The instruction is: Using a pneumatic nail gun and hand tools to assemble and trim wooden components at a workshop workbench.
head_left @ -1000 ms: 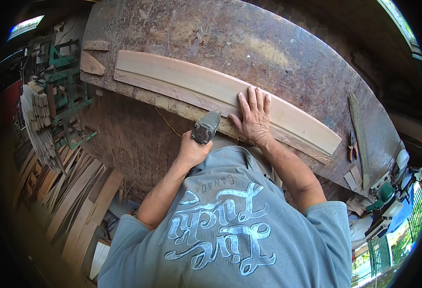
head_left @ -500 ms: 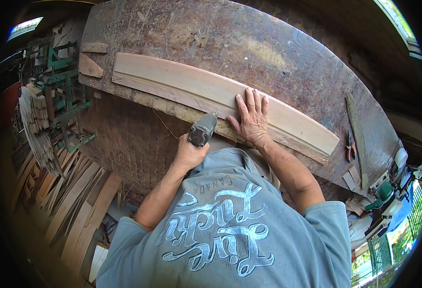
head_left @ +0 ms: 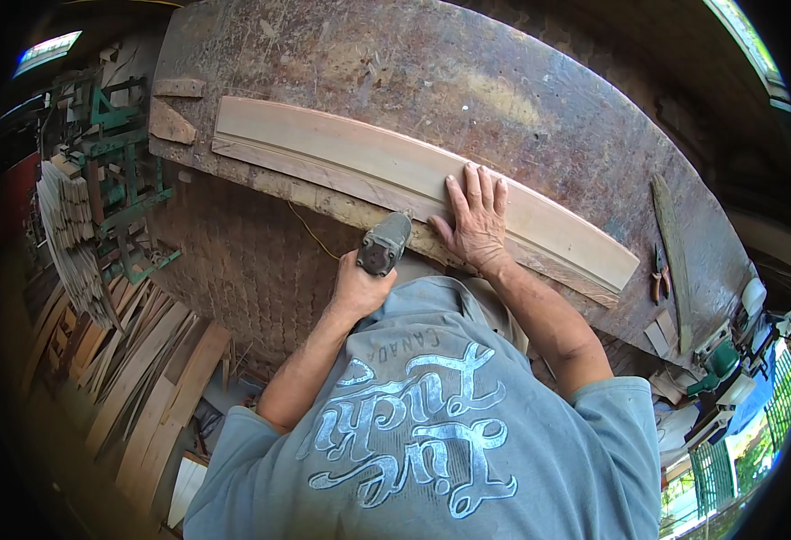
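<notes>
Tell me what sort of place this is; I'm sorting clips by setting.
Most likely a woodworking shop. A long wooden board lies on a worn workbench; the right hand presses it while the left hand holds a grey power tool. Stacked wood strips lie beside the bench.

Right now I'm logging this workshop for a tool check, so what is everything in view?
wooden board: one, pale, long, near edge of workbench
workbench: one, brown, worn, upper middle
wood offcuts: two, brown, bench's left end
pliers: one, orange-handled, bench's right end
long blade-like strip: one, grey-brown, beside pliers
stacked slats: many, brown, floor at left
green frame: one, left
power tool: one, grey, at board's near edge
left hand: grips power tool
right hand: flat on board
</notes>
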Demonstrator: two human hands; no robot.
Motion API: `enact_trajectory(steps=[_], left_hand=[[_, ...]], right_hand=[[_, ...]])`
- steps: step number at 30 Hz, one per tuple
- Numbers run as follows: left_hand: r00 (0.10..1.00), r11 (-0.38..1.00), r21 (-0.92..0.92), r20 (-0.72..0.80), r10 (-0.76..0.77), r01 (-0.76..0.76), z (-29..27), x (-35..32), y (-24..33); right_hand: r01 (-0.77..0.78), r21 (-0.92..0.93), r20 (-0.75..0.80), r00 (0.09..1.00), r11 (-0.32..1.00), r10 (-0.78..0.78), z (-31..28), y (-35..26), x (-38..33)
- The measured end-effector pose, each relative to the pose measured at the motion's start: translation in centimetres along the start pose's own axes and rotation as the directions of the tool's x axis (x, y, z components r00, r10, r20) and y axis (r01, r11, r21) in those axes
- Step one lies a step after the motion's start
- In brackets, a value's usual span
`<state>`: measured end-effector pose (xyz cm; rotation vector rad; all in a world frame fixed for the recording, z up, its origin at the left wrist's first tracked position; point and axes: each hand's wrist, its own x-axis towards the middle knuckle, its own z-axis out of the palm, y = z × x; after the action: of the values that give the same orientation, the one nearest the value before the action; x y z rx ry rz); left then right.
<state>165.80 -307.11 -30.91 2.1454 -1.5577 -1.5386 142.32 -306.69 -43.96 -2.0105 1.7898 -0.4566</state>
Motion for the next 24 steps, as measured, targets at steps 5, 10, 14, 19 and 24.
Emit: enact_trajectory(steps=[5,10,14,19,24], left_hand=[[0.999,0.999,0.021,-0.016,0.03,-0.029,0.0,0.0,0.4],[0.999,0.999,-0.047,-0.048,0.017,-0.019,-1.3,-0.4,-1.2],[0.991,0.965,-0.241,-0.053,-0.121,0.105,-4.0,-1.1,-2.6],[0.977,0.943,-0.309,-0.129,-0.17,0.124,-7.3,0.5,-4.3],[0.946,0.904,-0.394,-0.192,-0.26,0.168,-14.1,0.4,-5.1]], right_hand=[[0.0,-0.006,0.001,1.0,1.0,0.0,0.0,0.0,0.0],[-0.012,0.008,0.001,1.0,1.0,0.012,0.1,0.0,0.2],[0.001,-0.005,0.039,0.999,1.0,-0.001,-0.7,-1.1,1.3],[-0.033,-0.013,0.036,0.999,0.999,0.034,-1.4,-0.6,0.7],[0.013,-0.007,0.018,1.0,1.0,-0.013,-1.2,-2.8,1.4]])
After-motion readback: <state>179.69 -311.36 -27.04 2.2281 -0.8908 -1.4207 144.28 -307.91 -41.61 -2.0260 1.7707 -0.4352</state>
